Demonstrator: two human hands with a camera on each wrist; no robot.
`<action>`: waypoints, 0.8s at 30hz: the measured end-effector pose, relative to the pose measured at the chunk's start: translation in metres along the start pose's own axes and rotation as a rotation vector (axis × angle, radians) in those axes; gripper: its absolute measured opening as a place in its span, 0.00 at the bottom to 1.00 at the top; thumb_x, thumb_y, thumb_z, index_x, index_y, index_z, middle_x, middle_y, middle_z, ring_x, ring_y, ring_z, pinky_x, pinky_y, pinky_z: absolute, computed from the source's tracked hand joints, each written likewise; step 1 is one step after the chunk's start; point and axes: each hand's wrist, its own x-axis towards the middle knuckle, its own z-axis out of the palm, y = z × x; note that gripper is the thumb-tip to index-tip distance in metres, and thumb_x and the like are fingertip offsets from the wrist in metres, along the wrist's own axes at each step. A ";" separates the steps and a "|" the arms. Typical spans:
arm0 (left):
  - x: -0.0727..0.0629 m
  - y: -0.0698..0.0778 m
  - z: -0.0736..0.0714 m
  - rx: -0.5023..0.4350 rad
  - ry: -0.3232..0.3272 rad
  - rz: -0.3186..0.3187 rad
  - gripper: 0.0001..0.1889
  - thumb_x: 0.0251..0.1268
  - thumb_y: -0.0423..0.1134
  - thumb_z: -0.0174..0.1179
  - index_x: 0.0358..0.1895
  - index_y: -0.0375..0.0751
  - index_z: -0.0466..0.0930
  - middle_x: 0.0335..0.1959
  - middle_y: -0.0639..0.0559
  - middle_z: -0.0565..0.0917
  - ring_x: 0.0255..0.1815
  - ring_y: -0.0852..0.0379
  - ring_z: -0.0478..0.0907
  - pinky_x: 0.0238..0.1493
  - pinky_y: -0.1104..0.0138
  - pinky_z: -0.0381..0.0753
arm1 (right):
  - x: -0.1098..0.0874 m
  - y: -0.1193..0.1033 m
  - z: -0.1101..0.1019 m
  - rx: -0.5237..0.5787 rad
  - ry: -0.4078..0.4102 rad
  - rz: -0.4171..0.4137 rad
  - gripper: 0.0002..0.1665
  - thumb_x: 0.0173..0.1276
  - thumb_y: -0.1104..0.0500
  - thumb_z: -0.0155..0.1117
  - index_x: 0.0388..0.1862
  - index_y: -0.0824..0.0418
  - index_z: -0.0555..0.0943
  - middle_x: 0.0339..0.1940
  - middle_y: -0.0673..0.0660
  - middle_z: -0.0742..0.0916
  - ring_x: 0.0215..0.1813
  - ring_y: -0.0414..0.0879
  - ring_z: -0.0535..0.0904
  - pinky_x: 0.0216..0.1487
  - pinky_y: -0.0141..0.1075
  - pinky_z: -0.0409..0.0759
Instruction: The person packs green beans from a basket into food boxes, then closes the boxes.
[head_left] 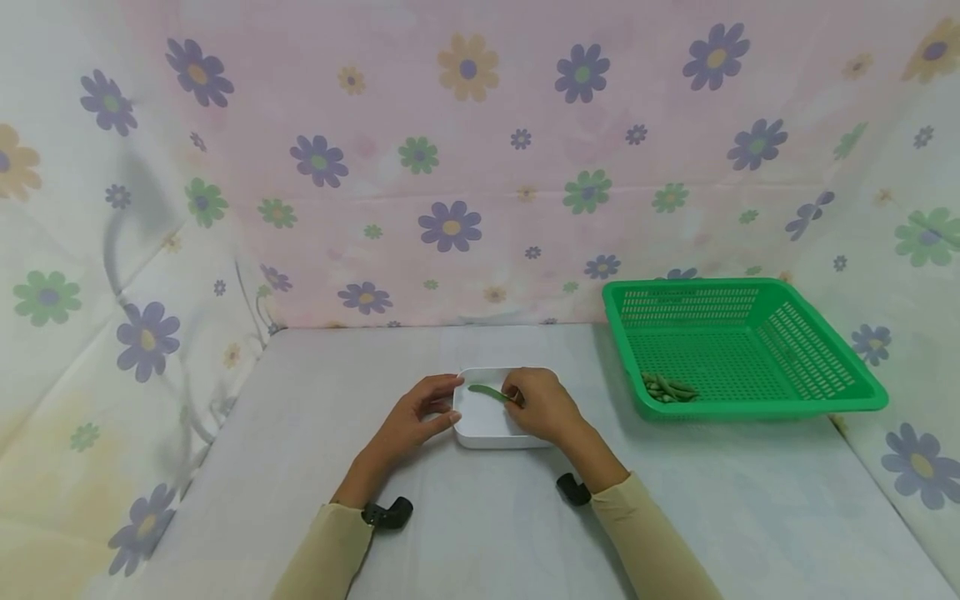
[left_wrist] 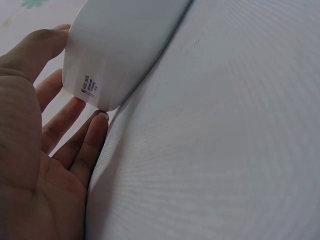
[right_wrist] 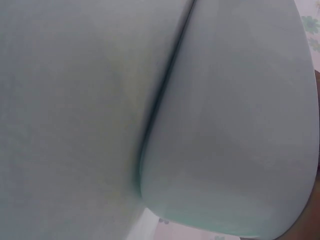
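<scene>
A white rectangular tray (head_left: 491,433) with low walls stands on the table. Over its right part my right hand (head_left: 543,404) pinches one end of a slim green bean (head_left: 487,390). The bean's other end points left, above the tray floor. My left hand (head_left: 408,414) is at the tray's left end, its thumb and fingertips touching the rim and outer wall. In the left wrist view, the left fingers (left_wrist: 92,145) reach loosely to the wall beside a small printed label. The right wrist view shows mostly the tray's outer wall (right_wrist: 230,110), which hides the right fingers.
A green slotted plastic basket (head_left: 750,408) stands at the right, with a small heap of green beans (head_left: 667,388) in its near left corner. White cloth covers the table (head_left: 480,533). Flower-patterned curtains (head_left: 510,167) enclose the back and sides.
</scene>
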 end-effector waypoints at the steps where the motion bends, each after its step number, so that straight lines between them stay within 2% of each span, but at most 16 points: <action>1: 0.000 0.000 0.000 0.002 0.000 -0.003 0.32 0.72 0.33 0.70 0.76 0.47 0.73 0.77 0.49 0.73 0.75 0.43 0.74 0.68 0.57 0.82 | -0.001 0.000 0.000 -0.003 0.006 -0.001 0.06 0.64 0.67 0.78 0.38 0.61 0.88 0.33 0.51 0.89 0.35 0.43 0.85 0.37 0.36 0.84; 8: 0.000 -0.001 0.000 0.002 0.001 0.010 0.32 0.72 0.33 0.70 0.76 0.47 0.72 0.76 0.48 0.73 0.74 0.42 0.74 0.67 0.53 0.82 | -0.005 -0.004 -0.004 -0.028 0.064 0.004 0.03 0.68 0.64 0.74 0.39 0.57 0.88 0.36 0.50 0.88 0.38 0.44 0.85 0.40 0.38 0.85; 14: 0.000 0.001 0.000 0.001 0.003 0.004 0.31 0.72 0.33 0.70 0.76 0.47 0.73 0.76 0.48 0.73 0.74 0.42 0.75 0.67 0.55 0.82 | -0.011 -0.008 -0.013 -0.007 0.109 -0.005 0.04 0.69 0.65 0.73 0.41 0.59 0.88 0.38 0.51 0.88 0.40 0.47 0.86 0.41 0.41 0.86; 24: -0.001 0.000 0.000 -0.003 0.006 -0.008 0.31 0.72 0.34 0.70 0.75 0.48 0.74 0.76 0.49 0.73 0.74 0.43 0.75 0.67 0.56 0.82 | -0.021 -0.024 -0.039 0.015 0.182 -0.077 0.07 0.71 0.64 0.72 0.46 0.59 0.87 0.41 0.51 0.88 0.44 0.50 0.87 0.44 0.42 0.87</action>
